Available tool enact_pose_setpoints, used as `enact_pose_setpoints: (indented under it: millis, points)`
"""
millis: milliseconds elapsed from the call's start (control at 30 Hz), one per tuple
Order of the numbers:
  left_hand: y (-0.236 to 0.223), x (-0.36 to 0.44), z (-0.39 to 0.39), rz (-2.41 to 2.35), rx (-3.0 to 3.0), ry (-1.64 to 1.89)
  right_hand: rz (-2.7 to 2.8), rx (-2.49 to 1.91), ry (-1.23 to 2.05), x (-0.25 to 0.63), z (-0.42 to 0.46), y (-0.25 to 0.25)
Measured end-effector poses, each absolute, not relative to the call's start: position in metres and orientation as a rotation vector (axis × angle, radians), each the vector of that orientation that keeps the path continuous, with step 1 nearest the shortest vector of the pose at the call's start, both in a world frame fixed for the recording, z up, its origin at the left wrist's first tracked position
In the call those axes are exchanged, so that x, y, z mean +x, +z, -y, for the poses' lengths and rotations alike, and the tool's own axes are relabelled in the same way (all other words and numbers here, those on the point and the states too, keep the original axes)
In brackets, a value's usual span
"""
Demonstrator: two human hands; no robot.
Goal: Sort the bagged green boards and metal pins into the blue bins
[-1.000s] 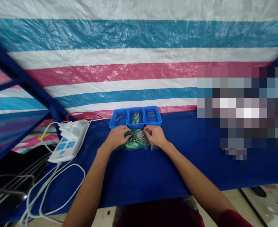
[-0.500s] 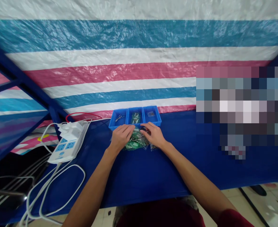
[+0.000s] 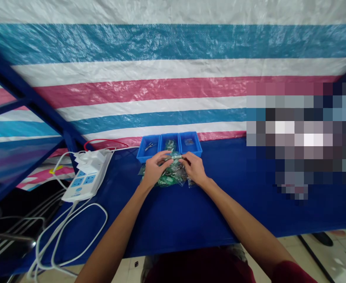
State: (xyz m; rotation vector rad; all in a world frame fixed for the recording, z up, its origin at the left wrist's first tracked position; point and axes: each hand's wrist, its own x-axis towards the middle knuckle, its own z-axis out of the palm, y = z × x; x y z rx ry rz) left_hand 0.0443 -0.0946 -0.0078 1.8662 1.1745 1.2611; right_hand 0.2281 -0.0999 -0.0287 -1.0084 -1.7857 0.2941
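Note:
On the blue table (image 3: 190, 212) lies a pile of clear plastic bags with small green circuit boards (image 3: 169, 177) in them. My left hand (image 3: 153, 171) and my right hand (image 3: 194, 169) meet above the pile and pinch one small clear bag (image 3: 174, 157) between their fingertips. Just behind them stand three small blue bins in a row: the left bin (image 3: 148, 150) holds thin metal parts, the middle bin (image 3: 169, 144) holds green boards, the right bin (image 3: 190, 144) holds a small bag.
A white and blue power strip (image 3: 86, 177) with plugs and white cables (image 3: 69, 232) lies at the table's left end. A striped tarp (image 3: 161, 86) hangs behind the bins. A blurred patch (image 3: 302, 137) covers the right. Blue frame bars (image 3: 28, 98) stand at the left.
Both hands have lifted off the pile and come together, raising one small clear bag toward the bins. A second ago they were pressed down on the bags.

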Motion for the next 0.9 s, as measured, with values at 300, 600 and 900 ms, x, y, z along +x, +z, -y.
enact_pose_setpoints:
  millis: [300,600,900]
  points:
    - [-0.02,0.045,0.088,-1.147,1.842,1.2,1.651,-1.015,0.522,0.227,0.1,-0.03]
    - [-0.012,0.044,0.093,-1.233,1.969,1.255,1.701,-0.985,0.423,0.226,0.106,-0.021]
    - [-0.009,0.046,0.094,-1.17,1.821,1.29,1.687,-1.045,0.43,0.228,0.102,-0.028]
